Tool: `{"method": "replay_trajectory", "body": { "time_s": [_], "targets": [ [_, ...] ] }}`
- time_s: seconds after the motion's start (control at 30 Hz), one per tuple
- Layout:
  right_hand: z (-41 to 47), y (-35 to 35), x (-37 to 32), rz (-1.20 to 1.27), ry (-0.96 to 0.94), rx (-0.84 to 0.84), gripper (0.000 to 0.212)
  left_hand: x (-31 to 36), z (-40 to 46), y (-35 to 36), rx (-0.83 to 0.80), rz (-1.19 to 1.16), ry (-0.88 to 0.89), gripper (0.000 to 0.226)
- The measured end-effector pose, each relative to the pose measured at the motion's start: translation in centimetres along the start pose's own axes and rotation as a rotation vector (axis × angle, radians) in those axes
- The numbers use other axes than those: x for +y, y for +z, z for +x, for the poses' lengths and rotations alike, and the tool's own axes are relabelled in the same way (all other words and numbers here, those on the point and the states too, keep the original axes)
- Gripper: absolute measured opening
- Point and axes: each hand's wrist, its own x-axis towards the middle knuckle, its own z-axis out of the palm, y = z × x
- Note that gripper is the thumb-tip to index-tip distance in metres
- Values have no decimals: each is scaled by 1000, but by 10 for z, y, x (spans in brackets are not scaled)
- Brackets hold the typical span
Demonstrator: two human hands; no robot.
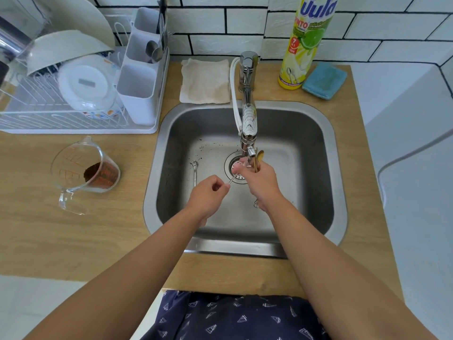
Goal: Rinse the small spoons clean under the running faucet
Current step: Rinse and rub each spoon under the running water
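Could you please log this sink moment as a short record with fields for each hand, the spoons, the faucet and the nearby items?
left hand: pinches the handle end of a thin silver spoon
right hand: grips a gold spoon upright beside the faucet nozzle
spare spoon: lies on the sink floor, left of the drain
water flow: cannot tell
counter left: measuring cup holding brown powder
counter back: cloth, detergent bottle, blue sponge

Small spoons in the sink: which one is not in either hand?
The silver spoon lying flat on the sink floor, left of the drain. The others are held: left hand pinches one handle, right hand grips the rest.
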Motion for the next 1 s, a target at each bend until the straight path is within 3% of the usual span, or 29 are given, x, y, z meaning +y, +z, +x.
{"method": "replay_trajectory", "body": {
  "time_s": [0.07,0.2,0.3,0.37,0.47,0.57,0.77,0.87,1.0],
  "targets": [
    [0,1,3,1,-4,4,10,-2,0,0,13,51,40,17],
    [4,-2,5,159,114,-50,33,-5,3,0,-17,144,70,17],
    [4,-11,7,40,73,-93,28,-1,11,0,-30,176,125,18],
    [7,-21,4,50,49,-31,23,10,20,2,-67,131,147,20],
    [17,-47,-7,235,55,200,24,31,34,5,-148,68,139,28],
    [23,-74,-13,334,44,336,25,47,45,14,-207,-113,42,35],
    [22,-92,-13,394,13,347,23,59,43,38,-451,-741,-98,22],
    [22,-89,-11,387,19,350,25,50,39,33,-501,-640,-74,17],
    [17,-60,-10,392,53,273,30,36,36,23,-400,-277,11,29]
  ]
}}
